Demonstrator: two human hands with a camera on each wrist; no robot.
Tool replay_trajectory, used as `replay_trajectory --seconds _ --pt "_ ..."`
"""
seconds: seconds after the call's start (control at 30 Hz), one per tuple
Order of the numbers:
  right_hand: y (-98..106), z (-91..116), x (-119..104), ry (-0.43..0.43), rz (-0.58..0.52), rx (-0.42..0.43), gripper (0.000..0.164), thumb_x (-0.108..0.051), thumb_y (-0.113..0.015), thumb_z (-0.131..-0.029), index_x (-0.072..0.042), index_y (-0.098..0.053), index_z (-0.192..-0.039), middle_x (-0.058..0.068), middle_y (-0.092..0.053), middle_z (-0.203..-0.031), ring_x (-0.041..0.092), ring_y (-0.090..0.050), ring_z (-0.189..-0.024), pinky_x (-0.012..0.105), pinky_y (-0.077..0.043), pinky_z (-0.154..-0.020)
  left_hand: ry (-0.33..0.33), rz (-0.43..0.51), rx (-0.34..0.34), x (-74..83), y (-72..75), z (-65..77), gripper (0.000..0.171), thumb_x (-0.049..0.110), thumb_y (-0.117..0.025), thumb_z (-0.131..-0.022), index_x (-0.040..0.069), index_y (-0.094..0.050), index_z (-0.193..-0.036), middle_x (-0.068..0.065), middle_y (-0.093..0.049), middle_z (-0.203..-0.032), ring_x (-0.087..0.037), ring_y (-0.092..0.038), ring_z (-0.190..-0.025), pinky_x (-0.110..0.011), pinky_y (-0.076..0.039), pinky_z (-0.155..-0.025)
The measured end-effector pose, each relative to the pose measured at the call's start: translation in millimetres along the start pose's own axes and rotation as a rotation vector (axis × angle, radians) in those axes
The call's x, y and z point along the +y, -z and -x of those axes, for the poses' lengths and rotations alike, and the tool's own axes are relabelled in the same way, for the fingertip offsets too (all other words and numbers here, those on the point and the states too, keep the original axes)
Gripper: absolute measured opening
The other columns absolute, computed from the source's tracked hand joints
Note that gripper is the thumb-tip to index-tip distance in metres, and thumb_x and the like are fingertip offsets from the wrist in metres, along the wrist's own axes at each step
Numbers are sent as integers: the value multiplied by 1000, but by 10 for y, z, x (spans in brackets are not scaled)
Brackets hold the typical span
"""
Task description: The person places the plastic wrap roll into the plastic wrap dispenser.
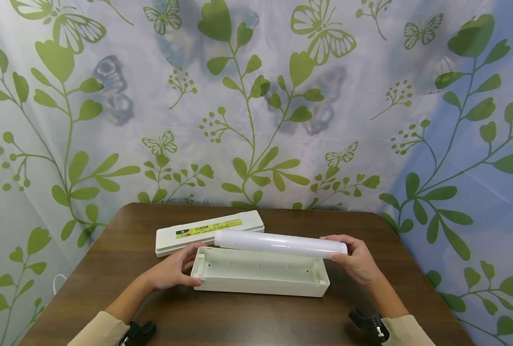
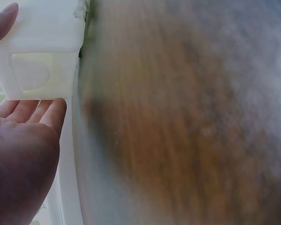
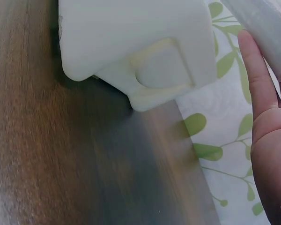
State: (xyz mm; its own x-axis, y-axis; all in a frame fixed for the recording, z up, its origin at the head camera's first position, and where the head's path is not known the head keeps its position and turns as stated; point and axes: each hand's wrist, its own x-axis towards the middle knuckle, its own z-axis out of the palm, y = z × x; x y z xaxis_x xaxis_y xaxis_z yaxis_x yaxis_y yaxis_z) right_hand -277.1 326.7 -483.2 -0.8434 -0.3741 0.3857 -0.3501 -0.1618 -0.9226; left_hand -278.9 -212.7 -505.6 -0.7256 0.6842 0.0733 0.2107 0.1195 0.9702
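Observation:
A long white cling film box [image 1: 260, 285] lies open-topped on the table, its inside facing up. My left hand [image 1: 171, 269] grips its left end, thumb at the front corner and fingers round the far side; in the left wrist view they hold the box's end wall [image 2: 30, 70]. Above the box's back edge, a white roll of cling film [image 1: 278, 242] is held up, tilted slightly down to the right. My right hand [image 1: 356, 259] holds the roll's right end between thumb and fingers. Behind the box lies its white lid [image 1: 239, 220] with a yellow-green label.
The brown wooden table [image 1: 256, 322] has rounded far corners. A curtain [image 1: 265, 120] with green leaves and butterflies hangs right behind it. The lid stands close behind the box's left part and the roll's left end.

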Motion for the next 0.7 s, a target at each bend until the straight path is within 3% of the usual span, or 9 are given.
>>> replay_trajectory --seconds 0.37,0.7 --pt "-112 -63 8 -32 -23 -14 40 15 -65 -90 -4 -70 -124 1 -72 -128 14 -68 -105 34 -60 -87 -8 -11 -3 0 9 -4 91 4 -83 -84 6 -26 -155 -29 -36 -154 -51 -32 -146 -24 -51 -101" --pt "-194 -62 55 -38 -11 -30 39 14 -67 -89 -5 -71 -123 2 -72 -128 17 -70 -104 36 -61 -85 7 -12 -8 0 14 14 93 4 -82 -85 4 -23 -157 -28 -35 -156 -50 -35 -146 -27 -53 -99"
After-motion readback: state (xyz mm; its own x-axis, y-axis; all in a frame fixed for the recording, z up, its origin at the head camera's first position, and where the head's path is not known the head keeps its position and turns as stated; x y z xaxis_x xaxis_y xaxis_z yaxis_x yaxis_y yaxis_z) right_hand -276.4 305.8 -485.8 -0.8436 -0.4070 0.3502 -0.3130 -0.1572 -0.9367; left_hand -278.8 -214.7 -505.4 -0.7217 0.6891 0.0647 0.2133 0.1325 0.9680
